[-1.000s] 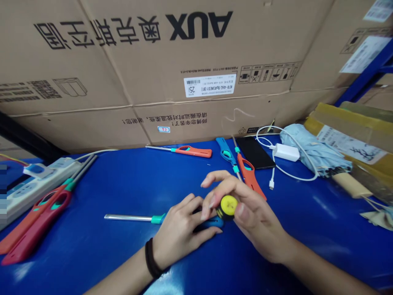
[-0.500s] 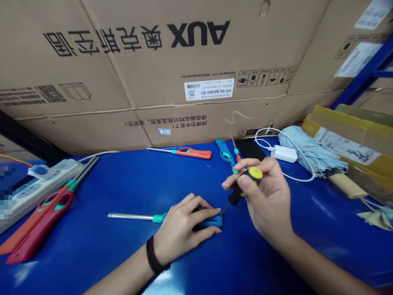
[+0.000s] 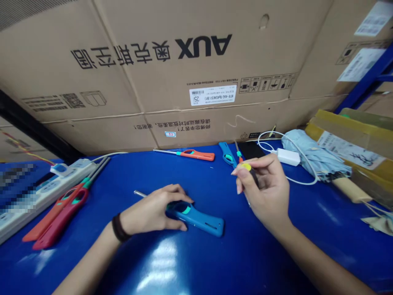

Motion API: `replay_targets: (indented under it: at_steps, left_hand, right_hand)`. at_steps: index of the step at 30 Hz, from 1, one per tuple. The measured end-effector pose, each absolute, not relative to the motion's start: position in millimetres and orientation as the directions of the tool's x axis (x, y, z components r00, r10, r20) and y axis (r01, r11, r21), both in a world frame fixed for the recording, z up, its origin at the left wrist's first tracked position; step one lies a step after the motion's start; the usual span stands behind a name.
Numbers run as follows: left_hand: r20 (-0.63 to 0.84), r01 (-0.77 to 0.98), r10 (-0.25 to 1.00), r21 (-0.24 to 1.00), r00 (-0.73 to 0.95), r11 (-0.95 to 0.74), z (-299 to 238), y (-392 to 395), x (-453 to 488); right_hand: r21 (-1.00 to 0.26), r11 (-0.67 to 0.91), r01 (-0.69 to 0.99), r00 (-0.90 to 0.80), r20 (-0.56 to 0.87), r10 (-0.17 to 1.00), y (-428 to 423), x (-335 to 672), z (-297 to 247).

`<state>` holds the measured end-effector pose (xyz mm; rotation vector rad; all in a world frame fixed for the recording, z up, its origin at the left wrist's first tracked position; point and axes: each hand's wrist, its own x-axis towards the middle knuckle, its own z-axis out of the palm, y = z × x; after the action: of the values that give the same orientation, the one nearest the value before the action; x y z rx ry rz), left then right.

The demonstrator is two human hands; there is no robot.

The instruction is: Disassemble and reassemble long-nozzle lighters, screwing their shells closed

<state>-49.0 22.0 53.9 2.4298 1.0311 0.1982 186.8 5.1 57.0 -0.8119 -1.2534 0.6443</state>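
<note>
At 11 o'clock the left hand [image 3: 150, 209] grasps a blue utility lighter [image 3: 199, 221] resting on the desk [image 3: 123, 262]. At 1 o'clock the right hand [image 3: 268, 186] pinches a yellow-capped screwdriver [image 3: 249, 171] clear of the lighter, its tip hidden. Farther off at 12 o'clock lies an orange lighter [image 3: 196, 154].

blue tbl [image 3: 251, 254] | 2 long lighters [image 3: 59, 220] | pwr strip [image 3: 46, 196] | phone [image 3: 251, 149]

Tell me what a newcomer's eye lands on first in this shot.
The large cardboard carton printed AUX fills the top of the view, its print upside down. Below it, on the blue tabletop, the left hand holds a blue utility lighter at centre, and the right hand pinches a yellow-capped screwdriver to its right. Red lighters lie at far left.
</note>
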Motion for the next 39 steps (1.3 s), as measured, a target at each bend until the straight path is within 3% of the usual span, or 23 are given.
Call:
replay_targets:
  at_steps: [5,9,15,19,23,28,35,39]
  left_hand:
    - [-0.260,0.756,0.782,0.540,0.567,-0.369,58,18,-79]
    - [-0.262,0.778,0.819,0.545,0.511,-0.311,56,10,-96]
    - [-0.123,0.746,0.811,0.489,0.572,-0.452,64,4,-97]
    - [-0.017,0.760,0.788,0.279,0.615,-0.587,72,1,-76]
    - [-0.019,0.742,0.745,0.115,0.666,-0.660,77,3,-54]
    - [-0.120,0.744,0.734,0.136,0.668,-0.655,72,16,-63]
    - [-0.109,0.904,0.897,0.066,0.428,-0.423,65,31,-134]
    - [0.120,0.998,0.992,0.029,0.043,-0.047,50,31,-160]
  right_hand:
    - [-0.759,0.591,0.274,0.117,0.636,0.762,3,185,46]
    - [-0.647,0.648,0.402,-0.061,0.687,0.724,-1,185,41]
    - [-0.686,0.522,0.507,-0.318,0.415,0.853,-1,183,42]
    - [-0.601,0.518,0.608,-0.456,0.270,0.848,0,183,41]
    - [-0.566,0.474,0.675,-0.498,0.125,0.858,0,182,38]
    - [-0.561,0.448,0.696,-0.494,0.078,0.866,-1,180,38]
    - [-0.559,0.509,0.655,-0.564,0.087,0.821,-2,183,36]
    - [-0.574,0.506,0.644,-0.567,0.086,0.819,-2,184,33]
